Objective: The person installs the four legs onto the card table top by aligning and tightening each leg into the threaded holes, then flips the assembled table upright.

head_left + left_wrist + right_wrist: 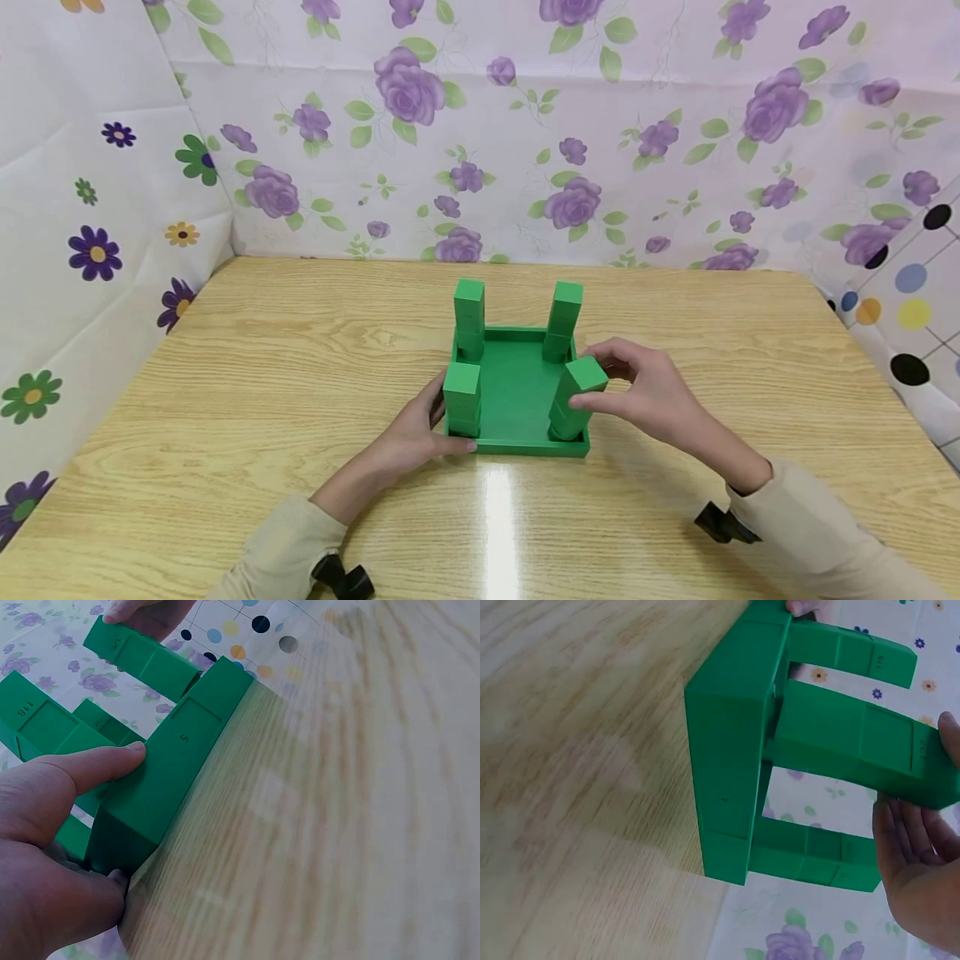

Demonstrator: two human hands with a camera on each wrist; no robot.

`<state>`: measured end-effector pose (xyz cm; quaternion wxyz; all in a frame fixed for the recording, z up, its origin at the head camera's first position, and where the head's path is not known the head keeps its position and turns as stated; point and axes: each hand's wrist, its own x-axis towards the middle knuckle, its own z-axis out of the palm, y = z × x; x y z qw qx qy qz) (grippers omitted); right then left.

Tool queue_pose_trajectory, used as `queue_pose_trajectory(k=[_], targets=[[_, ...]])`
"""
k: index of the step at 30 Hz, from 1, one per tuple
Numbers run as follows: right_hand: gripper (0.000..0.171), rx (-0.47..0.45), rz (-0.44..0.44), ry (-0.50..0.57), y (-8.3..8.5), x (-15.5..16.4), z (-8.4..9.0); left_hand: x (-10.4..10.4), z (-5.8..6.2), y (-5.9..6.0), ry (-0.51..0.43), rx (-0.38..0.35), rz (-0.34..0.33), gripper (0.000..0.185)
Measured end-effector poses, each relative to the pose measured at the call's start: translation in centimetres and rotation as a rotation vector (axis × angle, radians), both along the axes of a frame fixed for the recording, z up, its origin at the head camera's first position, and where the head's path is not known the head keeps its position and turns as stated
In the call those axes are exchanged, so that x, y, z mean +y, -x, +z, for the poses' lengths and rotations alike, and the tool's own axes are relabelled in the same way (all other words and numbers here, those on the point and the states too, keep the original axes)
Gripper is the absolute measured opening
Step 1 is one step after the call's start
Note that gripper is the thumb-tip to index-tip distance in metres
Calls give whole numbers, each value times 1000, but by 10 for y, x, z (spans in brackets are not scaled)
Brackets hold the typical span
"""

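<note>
A square green base (517,392) lies on the wooden table with four green square posts standing up from its corners. The two far posts (468,317) (564,318) and the near left post (461,396) stand upright. The near right post (576,398) leans a little, and my right hand (637,392) pinches its top between thumb and fingers. My left hand (420,429) grips the base's near left corner, thumb (90,769) lying on the base's side (172,772). In the right wrist view the held post (855,742) juts from the base (731,750) towards my right hand (915,855).
The wooden table (225,400) is enclosed by floral cloth walls (465,133) at the back and on both sides. A light reflection streaks the tabletop just in front of the base.
</note>
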<state>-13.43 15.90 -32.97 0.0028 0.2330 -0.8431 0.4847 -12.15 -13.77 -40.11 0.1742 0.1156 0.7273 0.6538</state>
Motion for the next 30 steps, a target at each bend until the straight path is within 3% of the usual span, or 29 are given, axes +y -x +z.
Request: queue_pose_trajectory(k=[6, 10, 15, 20, 25, 30], targets=[[38, 182, -32, -32, -4, -7, -2, 0, 0, 1, -3, 1, 4, 105], [39, 200, -66, -77, -6, -10, -1, 0, 0, 1, -5, 1, 7, 104], [53, 101, -73, -150, -8, -10, 0, 0, -1, 1, -11, 6, 0, 103], [72, -71, 74, -115, -9, -4, 4, 1, -1, 1, -3, -2, -5, 104], [62, -226, 234, 22, -1, 7, 12, 0, -1, 1, -5, 1, -2, 104], [53, -311, 371, 88, 11, 15, 14, 0, -1, 1, -5, -3, 7, 104]])
